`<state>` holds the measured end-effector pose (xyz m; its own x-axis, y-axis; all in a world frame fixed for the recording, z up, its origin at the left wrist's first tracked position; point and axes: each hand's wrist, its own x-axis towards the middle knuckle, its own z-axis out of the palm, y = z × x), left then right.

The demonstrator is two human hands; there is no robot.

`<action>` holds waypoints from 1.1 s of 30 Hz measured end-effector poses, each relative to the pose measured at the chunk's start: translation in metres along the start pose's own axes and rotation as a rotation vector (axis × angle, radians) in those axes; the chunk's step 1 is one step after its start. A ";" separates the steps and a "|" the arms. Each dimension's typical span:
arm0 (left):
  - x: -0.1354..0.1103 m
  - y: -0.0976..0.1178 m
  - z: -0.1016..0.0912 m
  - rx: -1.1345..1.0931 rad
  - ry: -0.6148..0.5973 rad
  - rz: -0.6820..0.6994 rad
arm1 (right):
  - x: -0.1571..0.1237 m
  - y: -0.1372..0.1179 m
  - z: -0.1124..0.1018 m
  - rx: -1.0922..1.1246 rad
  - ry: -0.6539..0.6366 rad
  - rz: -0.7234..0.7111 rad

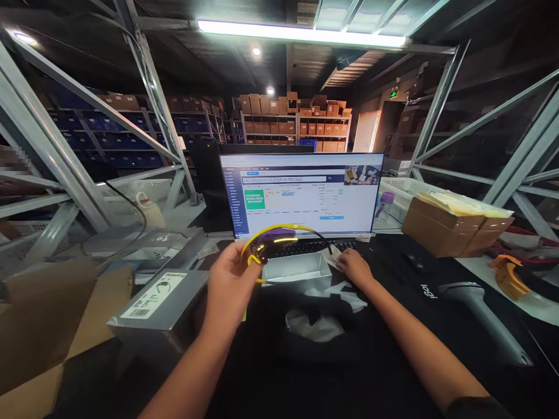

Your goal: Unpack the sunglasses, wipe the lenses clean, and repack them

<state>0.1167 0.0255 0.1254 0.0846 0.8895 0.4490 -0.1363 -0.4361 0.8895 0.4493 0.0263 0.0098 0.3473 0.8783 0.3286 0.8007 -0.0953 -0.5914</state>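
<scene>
My left hand [231, 279] is raised in front of the monitor [301, 195], its fingers closed on a pair of sunglasses with a yellow frame and purple lens [275, 237]. My right hand [354, 266] rests low on the black desk mat, fingers pinched on a small white cloth or paper [332, 255] beside the keyboard [312, 247]. An open grey box tray [299, 267] lies between the hands. Crumpled clear wrapping [318, 323] lies on black fabric nearer to me.
A grey box lid with a barcode label [159, 299] lies at left, near brown cardboard [52, 314]. At right stand a brown carton [454, 227], a handheld barcode scanner [476, 302] and an orange tape dispenser [509, 276]. Metal shelving struts flank the desk.
</scene>
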 end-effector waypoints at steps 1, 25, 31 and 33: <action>-0.002 0.001 0.001 0.033 0.000 0.013 | 0.001 -0.003 -0.003 0.016 0.033 -0.001; -0.044 0.013 0.020 0.287 0.092 0.178 | -0.118 -0.201 -0.036 1.072 -0.124 -0.288; -0.051 -0.001 0.024 0.388 -0.064 0.234 | -0.114 -0.197 -0.034 0.695 0.175 -0.450; -0.053 -0.005 0.028 0.330 -0.158 0.230 | -0.117 -0.195 -0.034 0.633 0.231 -0.499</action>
<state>0.1405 -0.0231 0.0997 0.2426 0.7432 0.6236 0.1511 -0.6639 0.7324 0.2696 -0.0735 0.1118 0.1711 0.6233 0.7630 0.4860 0.6203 -0.6157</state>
